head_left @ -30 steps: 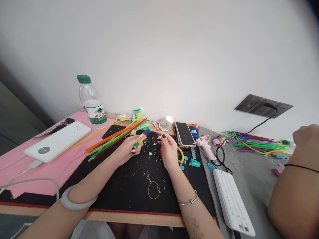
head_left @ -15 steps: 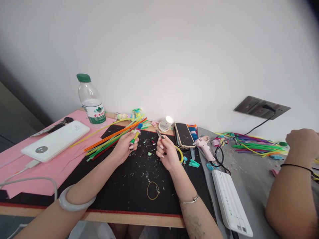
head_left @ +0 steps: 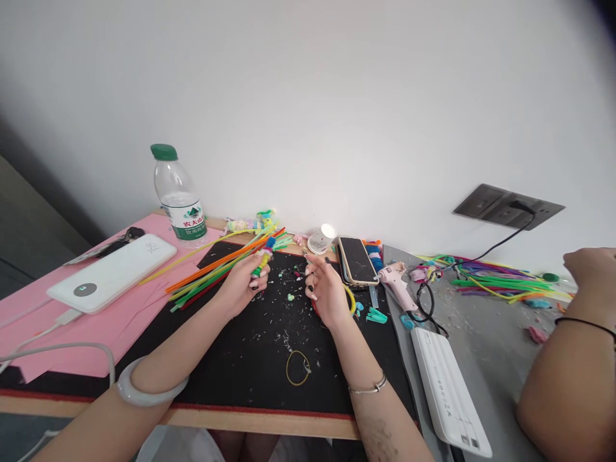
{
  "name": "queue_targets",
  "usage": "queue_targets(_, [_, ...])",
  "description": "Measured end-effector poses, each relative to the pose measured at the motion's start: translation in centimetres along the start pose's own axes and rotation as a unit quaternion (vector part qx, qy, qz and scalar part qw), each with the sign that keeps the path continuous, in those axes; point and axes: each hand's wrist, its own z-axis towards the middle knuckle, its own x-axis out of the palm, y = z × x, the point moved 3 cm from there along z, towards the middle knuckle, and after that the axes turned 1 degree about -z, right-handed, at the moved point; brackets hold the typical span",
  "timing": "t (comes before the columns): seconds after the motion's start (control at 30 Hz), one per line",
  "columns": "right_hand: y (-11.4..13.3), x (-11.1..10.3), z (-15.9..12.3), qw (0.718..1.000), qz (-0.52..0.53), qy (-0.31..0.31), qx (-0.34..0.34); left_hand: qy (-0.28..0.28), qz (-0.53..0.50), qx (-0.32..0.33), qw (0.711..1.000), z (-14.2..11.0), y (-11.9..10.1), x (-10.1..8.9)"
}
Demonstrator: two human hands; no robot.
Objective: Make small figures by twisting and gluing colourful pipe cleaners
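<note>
My left hand [head_left: 244,282] is closed around a small pipe-cleaner piece [head_left: 264,257] wound in green, yellow and purple, with a blue fuzzy top. Across a narrow gap, my right hand [head_left: 326,289] is curled, the pale tip of a slim metal-tipped tool [head_left: 305,256] showing at its fingers. Most of that tool is hidden by the hand, and a bit of red shows beneath the palm. Loose pipe cleaners [head_left: 212,273] in orange, green, yellow and red lie beside my left hand. A yellow ring [head_left: 351,299] sits just right of my right hand.
A water bottle [head_left: 180,205] and a white power bank [head_left: 113,273] stand left. Behind are a paper cup [head_left: 321,239] and a phone [head_left: 358,260]. To the right lie a pink glue gun [head_left: 398,285], a power strip [head_left: 450,391] and a co-worker's arm [head_left: 572,366]. Scraps litter the black mat [head_left: 231,378].
My right hand has turned and its fingers have shifted, so less of the metal tool shows and a red bit appears under it. My left hand keeps its hold. The view has shifted slightly.
</note>
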Motion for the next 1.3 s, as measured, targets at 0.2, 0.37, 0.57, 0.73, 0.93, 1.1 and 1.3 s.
queue_targets(0.2, [-1.0, 0.1, 0.1, 0.947, -0.313, 0.007, -0.075, 0.097, 0.092, -0.043, 0.99, -0.6, 1.0, 1.2])
queue_targets(0.37, [-1.2, 0.7, -0.3, 0.901, -0.424, 0.089, -0.027, 0.075, 0.096, -0.027, 0.992, -0.5, 0.7, 1.2])
queue_targets(0.57, [-0.5, 1.0, -0.7, 0.959, -0.241, 0.145, 0.016, -0.042, 0.012, 0.068, 0.997, 0.0, -0.2, 0.0])
queue_targets(0.73, [-0.1, 0.5, -0.3, 0.992, 0.032, 0.12, 0.027, -0.1, -0.021, 0.097, 0.99, 0.3, -0.4, -0.8])
queue_targets(0.93, [0.5, 0.1, -0.2, 0.986, 0.103, 0.125, 0.029, -0.076, -0.016, 0.088, 0.993, 0.2, -0.3, -0.4])
queue_targets(1.1, [1.1, 0.1, -0.4, 0.985, 0.134, 0.109, 0.008, -0.081, -0.016, 0.076, 0.994, 0.2, -0.3, -0.5])
queue_targets(1.3, [1.2, -0.2, -0.3, 0.987, 0.142, 0.078, -0.002, -0.066, -0.009, 0.059, 0.996, 0.2, 0.0, -0.5])
